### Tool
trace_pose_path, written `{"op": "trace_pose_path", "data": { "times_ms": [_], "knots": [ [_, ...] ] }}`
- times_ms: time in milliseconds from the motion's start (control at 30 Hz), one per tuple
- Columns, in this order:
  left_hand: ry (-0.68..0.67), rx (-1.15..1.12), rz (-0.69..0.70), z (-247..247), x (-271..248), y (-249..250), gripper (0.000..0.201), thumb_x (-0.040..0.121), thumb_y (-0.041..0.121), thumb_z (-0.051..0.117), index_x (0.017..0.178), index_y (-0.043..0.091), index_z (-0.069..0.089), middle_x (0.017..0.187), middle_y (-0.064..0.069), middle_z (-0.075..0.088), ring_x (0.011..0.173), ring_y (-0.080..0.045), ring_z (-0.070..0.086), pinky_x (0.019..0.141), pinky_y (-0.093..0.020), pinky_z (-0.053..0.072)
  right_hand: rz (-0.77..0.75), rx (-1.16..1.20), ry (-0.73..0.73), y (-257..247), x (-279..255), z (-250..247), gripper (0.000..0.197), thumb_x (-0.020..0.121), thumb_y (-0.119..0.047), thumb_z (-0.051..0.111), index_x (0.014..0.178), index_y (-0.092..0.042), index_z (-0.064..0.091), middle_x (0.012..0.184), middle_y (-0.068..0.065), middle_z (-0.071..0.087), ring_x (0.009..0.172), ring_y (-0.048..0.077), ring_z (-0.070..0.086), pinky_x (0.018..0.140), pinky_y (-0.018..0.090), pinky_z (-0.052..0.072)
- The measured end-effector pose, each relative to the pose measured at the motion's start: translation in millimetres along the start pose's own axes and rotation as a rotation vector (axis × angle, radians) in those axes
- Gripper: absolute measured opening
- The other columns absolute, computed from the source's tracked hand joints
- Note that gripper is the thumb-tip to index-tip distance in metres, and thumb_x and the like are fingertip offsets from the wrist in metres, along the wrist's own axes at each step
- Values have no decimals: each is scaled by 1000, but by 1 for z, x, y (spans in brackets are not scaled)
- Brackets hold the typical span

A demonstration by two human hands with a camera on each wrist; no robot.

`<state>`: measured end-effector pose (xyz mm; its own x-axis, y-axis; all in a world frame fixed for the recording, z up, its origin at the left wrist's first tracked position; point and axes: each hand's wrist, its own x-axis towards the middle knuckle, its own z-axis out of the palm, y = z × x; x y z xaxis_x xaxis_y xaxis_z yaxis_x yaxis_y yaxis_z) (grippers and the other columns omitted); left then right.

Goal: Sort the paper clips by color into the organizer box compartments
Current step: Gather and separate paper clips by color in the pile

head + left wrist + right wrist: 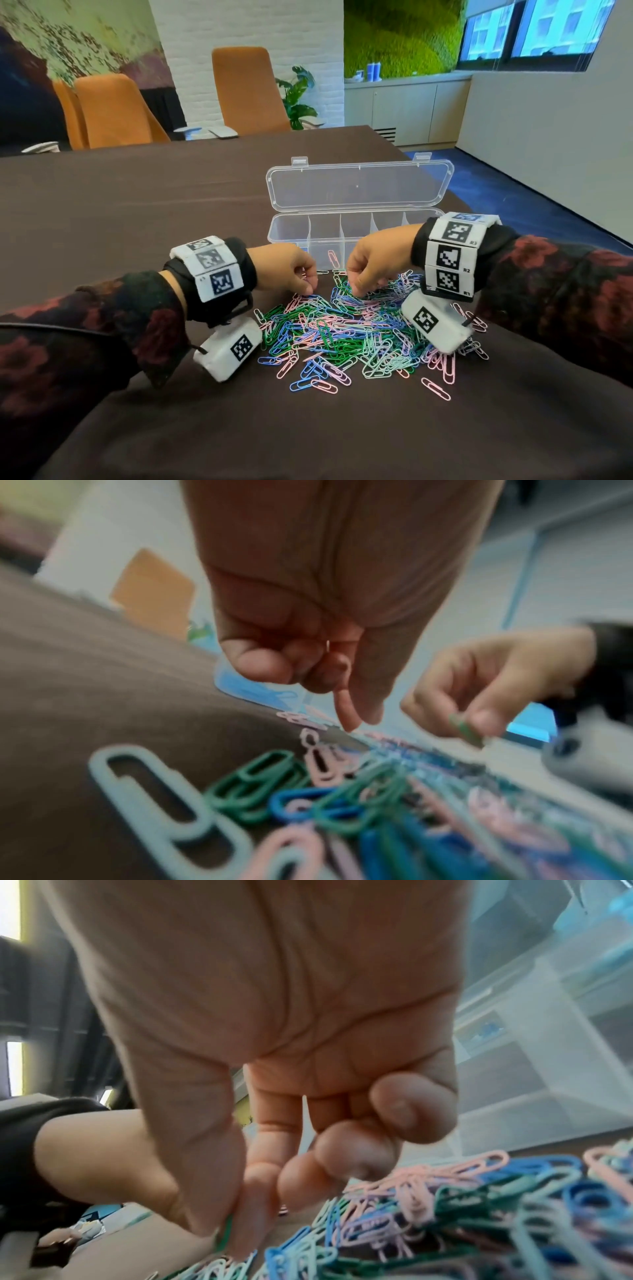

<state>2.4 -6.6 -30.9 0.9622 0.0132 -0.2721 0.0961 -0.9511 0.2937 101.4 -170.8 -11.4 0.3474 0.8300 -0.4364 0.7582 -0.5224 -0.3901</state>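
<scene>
both hands dip into the clip pile [346, 329] mid-worktop, left hand [284, 270] pinching a pink clip [346, 696], right hand [373, 263] nipping a green clip [224, 1229], organizer box [291, 236] open just behind for short drops.

Dark red-flowered sleeves [85, 329], black wrist straps [219, 274] bearing white tag-printed blocks, white camera boxes [229, 347] beneath.

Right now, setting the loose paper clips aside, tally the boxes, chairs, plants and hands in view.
organizer box: 1
orange chairs: 3
potted plant: 1
hands: 2, the left hand and the right hand
Total: 7
</scene>
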Motion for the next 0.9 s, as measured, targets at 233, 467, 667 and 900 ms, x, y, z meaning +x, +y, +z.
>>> {"op": "trace_pose_path", "data": {
  "times_ms": [233,467,667,900],
  "knots": [
    [-21,230,-14,5,13,16,6,86,19,65,84,19,59,63,12,45,64,-10,45,54,-14,29,38,-177,-21,-6,-3,-2,15,83,-31,70,75,-24,60,78,-4,60,74,14,51,69,25,41],
    [-34,50,-31,-1,2,7,22,88,24,64,70,25,52,65,9,50,58,-5,42,58,-15,34,26,-381,98,-19,20,17,27,83,-27,70,67,-21,49,66,-7,50,74,16,50,57,22,37],
    [-8,-853,-70,7,-14,-8,22,91,-2,50,73,10,53,68,-2,59,49,-6,48,45,-13,38,43,-370,80,-13,16,7,15,88,-16,58,73,-16,56,82,4,66,63,14,54,57,21,42],
    [-83,-1301,-164,14,-19,1,21,93,2,40,88,7,60,63,-3,53,48,-11,54,42,-18,45,26,-44,118,4,5,1,16,88,-12,57,73,-19,56,66,-6,62,57,9,56,49,18,43]
  ]
}}
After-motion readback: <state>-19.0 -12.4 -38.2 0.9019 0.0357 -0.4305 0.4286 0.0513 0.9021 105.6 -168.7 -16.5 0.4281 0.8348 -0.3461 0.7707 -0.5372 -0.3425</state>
